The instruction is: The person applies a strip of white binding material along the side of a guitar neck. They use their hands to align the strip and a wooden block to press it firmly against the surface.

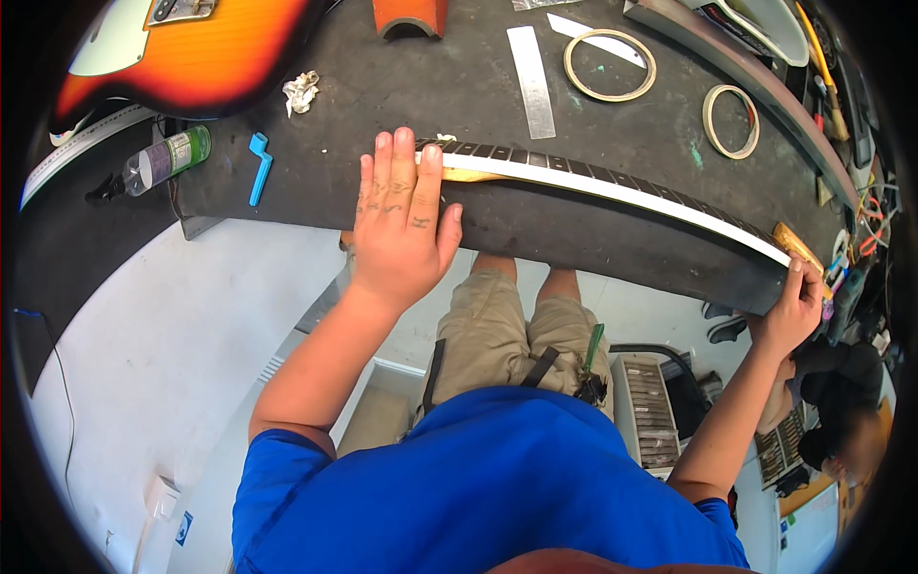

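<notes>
The left hand (402, 225) is pressing flat, fingers together, on the guitar neck (612, 187); the right hand (796, 304) is pinching its far end on the workbench (316, 163).

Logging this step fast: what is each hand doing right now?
Left hand: open, flat, pressing down on the guitar neck near its left end.
Right hand: fingers pinch the neck's right end at the bench edge.
</notes>
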{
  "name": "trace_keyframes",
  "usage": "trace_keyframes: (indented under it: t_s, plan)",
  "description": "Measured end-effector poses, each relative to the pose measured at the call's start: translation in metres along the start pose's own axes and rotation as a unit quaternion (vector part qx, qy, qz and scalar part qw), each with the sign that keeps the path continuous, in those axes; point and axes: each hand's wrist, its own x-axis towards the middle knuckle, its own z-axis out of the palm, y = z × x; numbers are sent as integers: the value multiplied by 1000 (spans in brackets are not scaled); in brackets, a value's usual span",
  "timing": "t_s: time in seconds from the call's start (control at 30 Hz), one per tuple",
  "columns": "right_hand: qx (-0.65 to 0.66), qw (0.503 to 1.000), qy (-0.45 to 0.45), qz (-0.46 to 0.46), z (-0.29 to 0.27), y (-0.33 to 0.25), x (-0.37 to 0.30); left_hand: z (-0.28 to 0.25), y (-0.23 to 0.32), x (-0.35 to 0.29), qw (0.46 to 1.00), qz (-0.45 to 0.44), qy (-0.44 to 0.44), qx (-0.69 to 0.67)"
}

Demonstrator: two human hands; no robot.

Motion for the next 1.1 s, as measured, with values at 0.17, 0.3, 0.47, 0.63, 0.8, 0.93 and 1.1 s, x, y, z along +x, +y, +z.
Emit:
trace_keyframes:
  t_s: [0.17,0.3,0.47,0.63,0.8,0.93,1.1]
  plan:
    - [-13,1000,-6,12,-4,2,4,2,15,1,998,-47,3,-37]
    - [-4,1000,-7,19,-3,1,3,6,20,1,994,-66,29,-88]
    - [5,1000,-8,16,-1,-1,2,10,5,-5,997,10,24,-69]
    - [2,1000,-3,13,-2,1,4,-1,-4,-3,995,14,-6,-98]
    - [-40,999,-1,-20,3,-9,0,0,-10,-4,985,-27,17,-170]
    - [-43,999,-2,-31,1,-6,1,-3,-3,0,978,-84,36,-188]
    - [-9,1000,-16,-9,-1,-4,0,11,17,-2,994,-76,41,-62]
